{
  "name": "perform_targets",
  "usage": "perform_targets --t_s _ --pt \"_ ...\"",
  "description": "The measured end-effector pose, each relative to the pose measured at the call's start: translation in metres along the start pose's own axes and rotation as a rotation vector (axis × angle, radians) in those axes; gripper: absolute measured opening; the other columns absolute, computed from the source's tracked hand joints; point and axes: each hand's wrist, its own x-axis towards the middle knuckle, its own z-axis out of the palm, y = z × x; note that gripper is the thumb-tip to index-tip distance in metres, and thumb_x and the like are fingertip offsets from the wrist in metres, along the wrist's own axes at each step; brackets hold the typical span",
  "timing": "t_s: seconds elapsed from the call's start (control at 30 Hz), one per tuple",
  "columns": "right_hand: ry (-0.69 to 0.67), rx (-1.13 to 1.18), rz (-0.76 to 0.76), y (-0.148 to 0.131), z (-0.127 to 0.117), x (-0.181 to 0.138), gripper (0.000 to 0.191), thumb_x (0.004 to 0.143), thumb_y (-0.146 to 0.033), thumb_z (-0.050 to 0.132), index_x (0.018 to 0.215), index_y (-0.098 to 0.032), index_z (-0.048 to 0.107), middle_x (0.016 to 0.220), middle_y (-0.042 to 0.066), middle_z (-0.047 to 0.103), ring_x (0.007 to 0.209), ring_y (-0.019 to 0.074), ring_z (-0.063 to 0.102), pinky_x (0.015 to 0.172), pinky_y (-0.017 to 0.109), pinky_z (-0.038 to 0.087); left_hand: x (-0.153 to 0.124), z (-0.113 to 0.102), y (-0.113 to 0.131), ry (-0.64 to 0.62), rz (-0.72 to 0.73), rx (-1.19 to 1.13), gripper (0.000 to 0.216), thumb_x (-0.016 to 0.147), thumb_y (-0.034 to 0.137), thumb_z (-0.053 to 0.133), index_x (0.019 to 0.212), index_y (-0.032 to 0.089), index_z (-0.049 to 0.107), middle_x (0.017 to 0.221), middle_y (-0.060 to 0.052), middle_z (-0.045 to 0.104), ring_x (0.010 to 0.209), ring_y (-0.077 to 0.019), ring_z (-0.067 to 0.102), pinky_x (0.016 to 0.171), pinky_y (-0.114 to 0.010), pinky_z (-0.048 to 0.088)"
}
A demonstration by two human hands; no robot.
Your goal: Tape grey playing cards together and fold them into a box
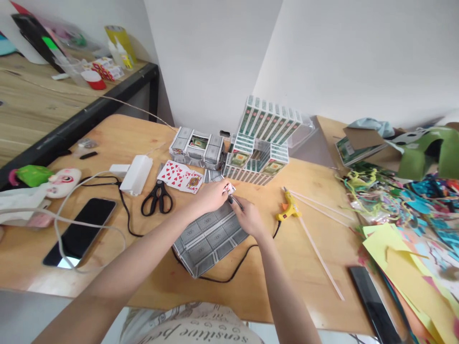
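My left hand point(211, 197) and my right hand point(248, 217) meet over the far edge of a grey panel of joined playing cards point(208, 236) lying on the wooden table point(118, 138). The left fingers pinch a small playing card point(228, 188) with red marks. The right fingers are closed on the same card's lower edge, at the panel's far corner. A fan of red face-up cards point(180, 176) lies just left of my hands. Behind them stand a grey card box point(197, 148) and a larger green-and-white card structure point(260, 143).
Black scissors point(157, 198), a white charger point(136, 174) and a dark phone point(79, 231) lie at left. A yellow glue gun point(289, 208) with glue sticks point(321, 251) lies at right, its black cord running under the panel. Coloured paper scraps point(405, 229) cover the right side.
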Motion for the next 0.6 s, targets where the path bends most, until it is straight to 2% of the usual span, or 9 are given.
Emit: perform_targets --t_s 0.1,0.2,0.43,0.6 --pt "-0.034 -0.105 0.087 -0.006 -0.002 0.0 0.027 0.083 -0.023 0.046 0.103 -0.021 0.063 0.096 0.006 0.069 0.088 0.0207 0.063 0.076 0.029 0.045 -0.003 0.002 0.001 0.026 0.038 -0.025 0.025 0.085 0.019 0.04 0.103 0.019 0.058 0.091 -0.006 0.068 0.083 -0.0197 0.063 0.071 -0.028 0.044" --pt "0.018 -0.125 0.102 -0.009 -0.004 -0.001 0.027 0.079 -0.018 0.048 0.101 -0.022 0.064 0.093 0.005 0.069 0.085 0.0203 0.063 0.073 0.027 0.044 -0.007 0.003 0.001 0.063 0.106 -0.101 0.027 0.086 0.019 0.039 0.105 0.02 0.058 0.094 -0.005 0.068 0.083 -0.0183 0.062 0.071 -0.027 0.044" --pt "0.128 0.042 0.046 -0.003 -0.006 -0.007 0.023 0.078 -0.018 0.046 0.088 -0.021 0.067 0.084 0.003 0.07 0.077 0.0176 0.062 0.069 0.026 0.046 -0.021 -0.01 0.008 0.111 0.083 -0.081 0.022 0.085 0.017 0.039 0.089 0.018 0.06 0.075 -0.004 0.065 0.07 -0.0175 0.06 0.061 -0.025 0.04" --pt "0.129 0.17 -0.035 0.0 -0.011 -0.011 0.026 0.079 -0.019 0.047 0.095 -0.022 0.067 0.093 0.002 0.07 0.083 0.0165 0.063 0.076 0.027 0.047 -0.034 -0.022 0.02 0.167 0.017 -0.134 0.023 0.085 0.015 0.039 0.095 0.019 0.059 0.08 -0.004 0.067 0.073 -0.0169 0.061 0.06 -0.024 0.04"
